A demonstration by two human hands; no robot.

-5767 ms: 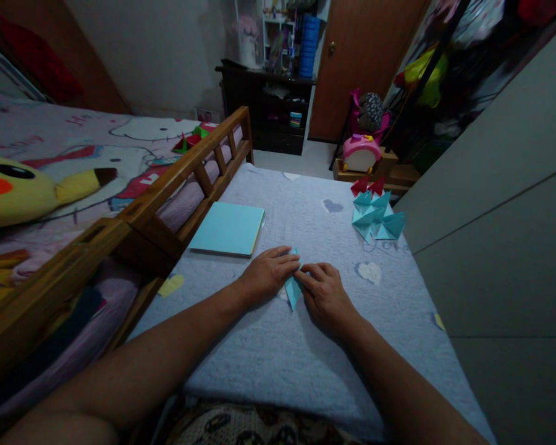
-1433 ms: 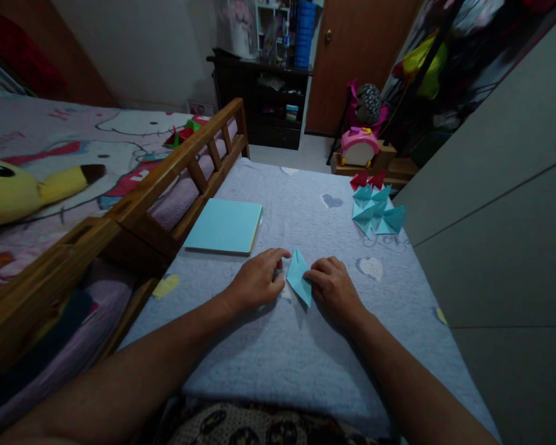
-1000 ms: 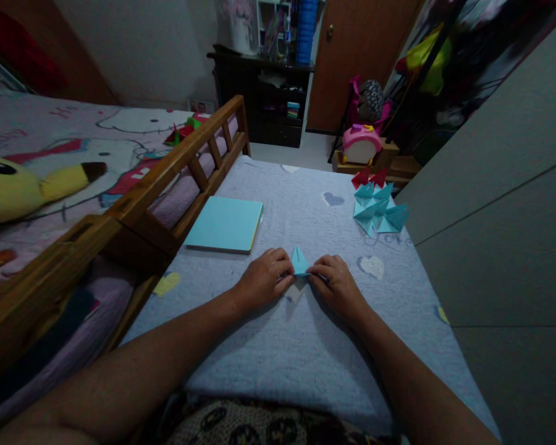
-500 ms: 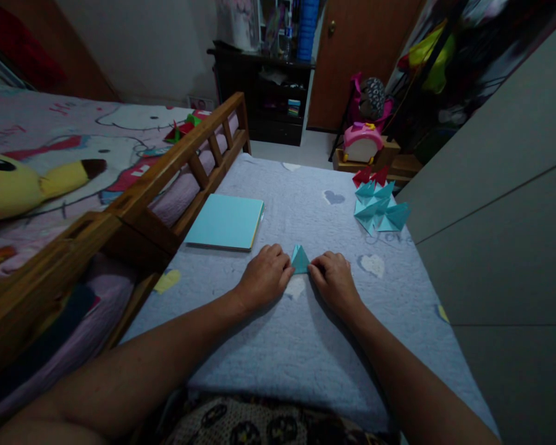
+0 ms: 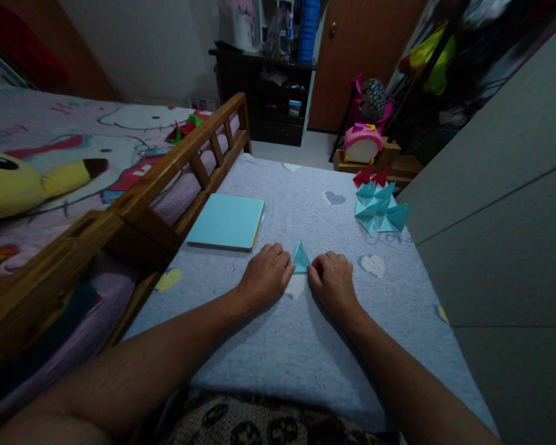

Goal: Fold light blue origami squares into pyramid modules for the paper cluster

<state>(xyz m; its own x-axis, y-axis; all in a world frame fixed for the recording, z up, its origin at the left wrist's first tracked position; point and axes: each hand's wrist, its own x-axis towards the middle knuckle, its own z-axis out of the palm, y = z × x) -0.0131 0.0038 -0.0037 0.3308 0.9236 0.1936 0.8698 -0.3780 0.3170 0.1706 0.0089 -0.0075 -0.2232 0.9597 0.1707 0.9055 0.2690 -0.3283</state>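
Observation:
A small turquoise folded paper triangle (image 5: 301, 259) stands point-up between my hands, on a pale blue cloth with heart prints (image 5: 278, 346). My left hand (image 5: 267, 275) pinches its left lower corner, fingers curled. At the right lower corner, my right hand (image 5: 333, 279) grips the paper between thumb and bent fingers. Left of my hands lies a stack of turquoise paper sheets (image 5: 227, 221). Farther off on the right sit several turquoise folded paper pieces (image 5: 377, 209), with red folded paper pieces (image 5: 369, 177) behind them.
A wooden bed rail (image 5: 176, 164) runs along the left side, with a yellow plush toy (image 5: 32, 185) on the bed beyond. A pale cabinet panel (image 5: 495, 204) borders the right. Past the far edge stand a dark shelf unit (image 5: 264, 99) and a pink toy (image 5: 364, 142).
The top of the folded paper has shifted from a split, two-layered tip to a single point with a visible centre crease. My hands stay almost in place at its corners.

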